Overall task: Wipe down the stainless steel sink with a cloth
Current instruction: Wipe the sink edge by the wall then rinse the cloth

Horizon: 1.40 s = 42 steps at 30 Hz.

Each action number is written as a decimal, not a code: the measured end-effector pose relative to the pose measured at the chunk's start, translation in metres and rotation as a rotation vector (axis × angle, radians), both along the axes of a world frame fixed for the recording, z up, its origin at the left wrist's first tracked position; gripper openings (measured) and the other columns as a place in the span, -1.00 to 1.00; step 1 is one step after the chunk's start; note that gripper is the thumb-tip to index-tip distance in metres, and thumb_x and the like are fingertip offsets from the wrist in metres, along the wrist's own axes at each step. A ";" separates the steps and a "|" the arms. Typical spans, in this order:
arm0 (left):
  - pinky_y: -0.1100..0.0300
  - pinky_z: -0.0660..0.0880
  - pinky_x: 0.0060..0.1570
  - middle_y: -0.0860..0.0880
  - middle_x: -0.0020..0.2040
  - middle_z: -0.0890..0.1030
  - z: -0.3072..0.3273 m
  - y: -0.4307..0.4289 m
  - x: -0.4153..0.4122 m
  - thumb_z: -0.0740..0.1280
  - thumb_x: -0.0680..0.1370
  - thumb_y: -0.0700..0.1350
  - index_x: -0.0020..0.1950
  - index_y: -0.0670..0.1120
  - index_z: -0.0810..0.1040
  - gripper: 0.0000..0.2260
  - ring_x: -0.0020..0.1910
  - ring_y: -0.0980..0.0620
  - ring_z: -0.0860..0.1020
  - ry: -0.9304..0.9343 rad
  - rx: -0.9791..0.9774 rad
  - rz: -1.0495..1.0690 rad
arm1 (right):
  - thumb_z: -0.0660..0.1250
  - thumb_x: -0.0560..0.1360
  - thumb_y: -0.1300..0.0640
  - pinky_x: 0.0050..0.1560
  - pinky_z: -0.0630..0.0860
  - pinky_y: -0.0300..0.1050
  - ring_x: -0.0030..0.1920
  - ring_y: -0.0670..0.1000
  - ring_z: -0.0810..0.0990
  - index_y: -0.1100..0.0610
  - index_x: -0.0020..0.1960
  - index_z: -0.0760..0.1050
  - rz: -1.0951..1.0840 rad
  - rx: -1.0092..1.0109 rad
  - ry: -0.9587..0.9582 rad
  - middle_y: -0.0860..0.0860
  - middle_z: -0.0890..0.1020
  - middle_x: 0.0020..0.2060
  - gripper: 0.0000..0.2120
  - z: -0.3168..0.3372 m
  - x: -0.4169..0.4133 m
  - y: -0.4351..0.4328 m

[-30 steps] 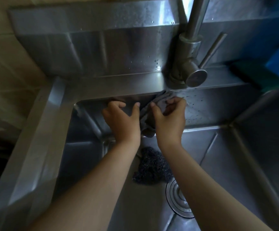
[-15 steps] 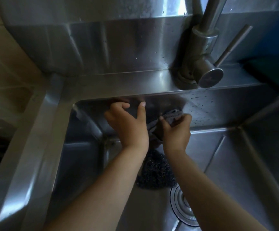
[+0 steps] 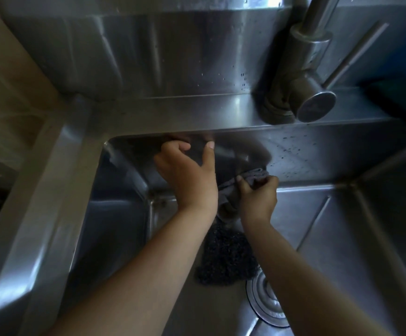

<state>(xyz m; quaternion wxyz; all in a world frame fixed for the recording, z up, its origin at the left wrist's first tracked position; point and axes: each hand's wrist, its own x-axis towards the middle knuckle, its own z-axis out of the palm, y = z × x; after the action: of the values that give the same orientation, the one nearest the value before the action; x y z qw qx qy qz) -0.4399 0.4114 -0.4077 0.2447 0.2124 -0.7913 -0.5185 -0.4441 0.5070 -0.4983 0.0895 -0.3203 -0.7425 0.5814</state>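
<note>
Grey, bunched fabric cloth (image 3: 255, 175) is sitting in your right hand (image 3: 257, 197), whose fingers are curling round it and pressing it against the lower back wall of the brushed stainless steel sink (image 3: 51, 190). Your left hand (image 3: 187, 175) is hovering just beside it, under the back rim, fingers bent and thumb pointing up; whether it is gripping a cloth edge, you cannot tell. Below your wrists a dark knobbly scouring pad (image 3: 226, 258) is lying on the basin floor, just beside the round metal drain strainer (image 3: 267, 301).
</note>
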 end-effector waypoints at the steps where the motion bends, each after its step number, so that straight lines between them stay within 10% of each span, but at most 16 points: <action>1: -0.09 0.35 0.12 -0.01 -0.01 0.25 0.000 0.000 0.000 0.44 0.41 -0.08 -0.06 -0.04 0.27 -0.66 0.05 -0.21 0.39 -0.002 0.000 -0.001 | 0.45 0.41 0.10 -0.09 0.47 -0.13 -0.17 -0.04 0.54 0.13 -0.06 0.33 -0.006 -0.020 0.039 -0.06 0.53 -0.21 -0.69 0.008 0.001 -0.001; 10: -0.01 0.38 0.09 -0.02 0.03 0.26 0.002 0.001 0.002 0.43 0.42 -0.07 -0.05 -0.04 0.26 -0.66 0.08 -0.18 0.41 -0.043 -0.017 0.001 | 0.45 0.39 0.04 -0.22 0.41 -0.45 -0.25 -0.26 0.48 -0.09 -0.18 0.27 -0.028 -0.022 0.405 -0.11 0.51 -0.22 -0.68 0.092 0.005 -0.015; 32: -0.06 0.39 0.06 -0.02 -0.02 0.27 -0.002 0.003 0.002 0.42 0.44 -0.07 -0.04 -0.09 0.31 -0.70 -0.01 -0.21 0.42 0.017 -0.017 0.002 | 0.35 0.43 0.21 0.04 0.52 0.16 0.00 0.09 0.55 0.02 -0.02 0.26 0.167 0.211 0.073 0.08 0.52 0.01 -0.72 -0.003 0.003 -0.008; 42: -0.01 0.39 0.15 0.04 -0.06 0.23 0.006 -0.001 0.004 0.38 0.47 -0.12 0.01 -0.11 0.38 -0.78 0.07 -0.15 0.44 -0.105 0.046 0.012 | 0.44 0.40 0.18 -0.10 0.44 -0.22 -0.13 -0.02 0.53 0.02 -0.14 0.33 0.171 0.095 0.121 0.00 0.57 -0.14 -0.73 0.017 0.018 0.022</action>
<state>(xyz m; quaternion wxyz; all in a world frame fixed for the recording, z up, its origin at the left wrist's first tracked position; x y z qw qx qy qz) -0.4362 0.4105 -0.4018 0.2011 0.2495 -0.7897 -0.5231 -0.4257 0.5291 -0.4811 0.0992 -0.2155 -0.7871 0.5693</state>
